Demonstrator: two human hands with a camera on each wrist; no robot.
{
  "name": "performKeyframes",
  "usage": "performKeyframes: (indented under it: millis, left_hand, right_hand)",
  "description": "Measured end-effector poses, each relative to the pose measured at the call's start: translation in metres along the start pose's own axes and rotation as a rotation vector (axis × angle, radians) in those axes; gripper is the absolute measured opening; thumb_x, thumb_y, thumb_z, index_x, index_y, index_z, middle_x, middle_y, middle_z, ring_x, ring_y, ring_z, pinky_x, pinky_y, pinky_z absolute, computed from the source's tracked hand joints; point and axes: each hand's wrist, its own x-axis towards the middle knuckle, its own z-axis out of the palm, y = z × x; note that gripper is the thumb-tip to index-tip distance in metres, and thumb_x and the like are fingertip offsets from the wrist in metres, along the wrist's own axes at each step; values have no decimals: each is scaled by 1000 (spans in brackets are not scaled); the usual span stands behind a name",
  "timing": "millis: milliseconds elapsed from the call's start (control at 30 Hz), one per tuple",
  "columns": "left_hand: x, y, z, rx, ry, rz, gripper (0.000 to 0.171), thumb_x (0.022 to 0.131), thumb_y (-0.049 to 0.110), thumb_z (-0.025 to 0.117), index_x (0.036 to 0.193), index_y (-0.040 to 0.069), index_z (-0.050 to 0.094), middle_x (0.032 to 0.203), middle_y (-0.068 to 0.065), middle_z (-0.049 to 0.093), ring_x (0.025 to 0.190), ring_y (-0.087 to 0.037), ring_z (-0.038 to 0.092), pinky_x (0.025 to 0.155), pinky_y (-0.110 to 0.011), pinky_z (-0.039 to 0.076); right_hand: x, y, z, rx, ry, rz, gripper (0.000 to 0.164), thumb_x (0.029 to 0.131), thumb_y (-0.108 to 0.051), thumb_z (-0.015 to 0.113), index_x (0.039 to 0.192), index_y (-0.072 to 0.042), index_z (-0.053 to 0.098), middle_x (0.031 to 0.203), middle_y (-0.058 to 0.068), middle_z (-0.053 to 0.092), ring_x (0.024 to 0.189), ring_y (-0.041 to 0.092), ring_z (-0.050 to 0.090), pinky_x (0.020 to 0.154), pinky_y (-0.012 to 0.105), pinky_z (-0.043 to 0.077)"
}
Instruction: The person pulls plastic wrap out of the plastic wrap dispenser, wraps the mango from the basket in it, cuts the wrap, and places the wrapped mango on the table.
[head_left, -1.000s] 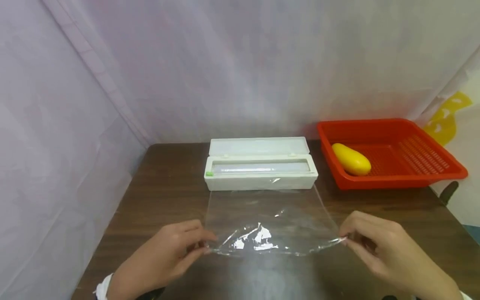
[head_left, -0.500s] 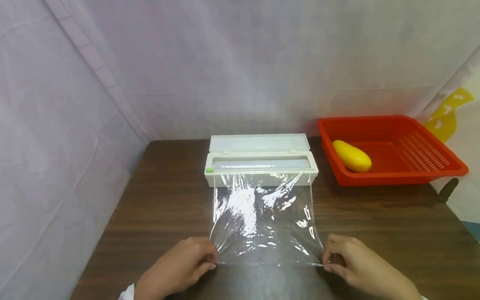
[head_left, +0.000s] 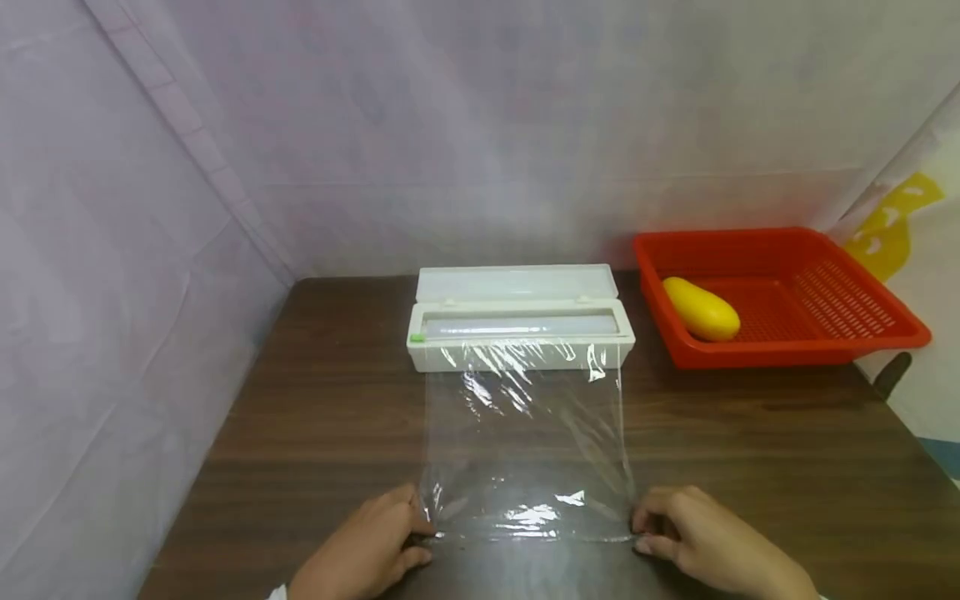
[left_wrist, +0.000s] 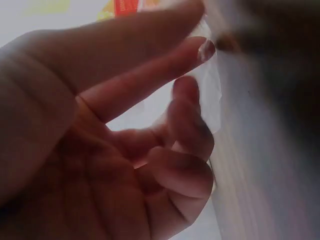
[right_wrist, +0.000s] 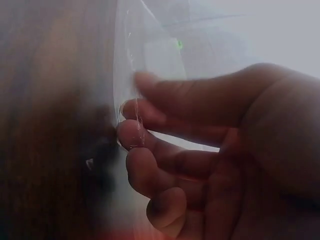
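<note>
A sheet of clear plastic wrap (head_left: 525, 454) stretches forward from a white wrap dispenser (head_left: 517, 358), whose lid stands raised behind its roll. My left hand (head_left: 367, 542) is at the near left corner of the sheet. Its index fingertip touches the film, and the left wrist view shows the thumb apart from that finger. At the near right corner, my right hand (head_left: 697, 537) holds the film's edge lightly between thumb and curled fingers. In the right wrist view the thin film (right_wrist: 132, 60) runs past the thumb and over the fingertips.
To the right of the dispenser stands a red plastic basket (head_left: 795, 354) with a yellow oval fruit (head_left: 701, 310) inside. A white curtain (head_left: 480, 150) hangs behind and on the left of the brown wooden table (head_left: 330, 408).
Both hands have drawn the plastic wrap toward the body and lowered its near edge close to the table. The left thumb has come away from the film.
</note>
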Motion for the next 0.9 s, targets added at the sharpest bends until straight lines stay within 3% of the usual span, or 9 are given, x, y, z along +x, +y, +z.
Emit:
performKeyframes:
  millis: [133, 267, 433, 567, 667, 767, 900]
  left_hand:
    - [1, -1, 3, -5, 43, 15, 15, 88, 21, 72, 94, 12, 83, 79, 7, 66, 72, -3, 55, 63, -32, 56]
    - [4, -4, 6, -33, 50, 13, 11, 86, 15, 74, 92, 12, 83, 83, 3, 76, 76, -7, 63, 64, -33, 59]
    - [6, -6, 6, -38, 47, 14, 8, 81, 10, 76, 85, 13, 82, 83, 1, 78, 76, -6, 64, 62, -33, 60]
    - [6, -4, 3, -21, 47, 10, 6, 81, 12, 77, 85, 13, 81, 82, 1, 77, 75, -6, 64, 63, -33, 60]
    - [7, -2, -7, -5, 46, 8, 9, 83, 18, 76, 90, 12, 79, 81, 4, 73, 72, -5, 60, 63, -33, 58]
    - [11, -1, -21, 74, 118, 20, 20, 84, 24, 75, 99, 10, 76, 85, 2, 67, 75, -9, 57, 66, -36, 57]
    - [24, -5, -42, 174, 342, 44, 35, 85, 25, 76, 115, 8, 71, 102, -7, 67, 92, -21, 59, 78, -45, 58]
  right_hand:
    - [3, -2, 3, -10, 48, 47, 11, 91, -15, 70, 84, -24, 68, 71, -18, 63, 64, -5, 54, 54, 24, 53]
    - [5, -2, 7, -7, 75, 88, 18, 82, -8, 76, 81, -22, 65, 66, -16, 62, 61, -4, 52, 52, 24, 51]
    - [4, -2, 12, -8, 105, 93, 28, 70, -9, 84, 78, -23, 61, 63, -18, 59, 57, -4, 50, 49, 21, 47]
    - [4, -3, 14, -39, 130, 109, 28, 70, -16, 86, 78, -25, 60, 64, -19, 56, 57, -4, 48, 49, 20, 46]
    - [5, -5, 8, -93, 201, 125, 26, 72, -21, 85, 76, -27, 60, 64, -19, 52, 56, -4, 46, 48, 20, 44]
    - [11, -6, -12, -159, 299, 150, 22, 76, -21, 83, 74, -26, 62, 64, -18, 53, 55, -3, 46, 47, 21, 44]
    - [21, 1, -52, -234, 444, 168, 14, 80, -16, 81, 79, -18, 67, 67, -8, 61, 55, 2, 49, 46, 25, 46]
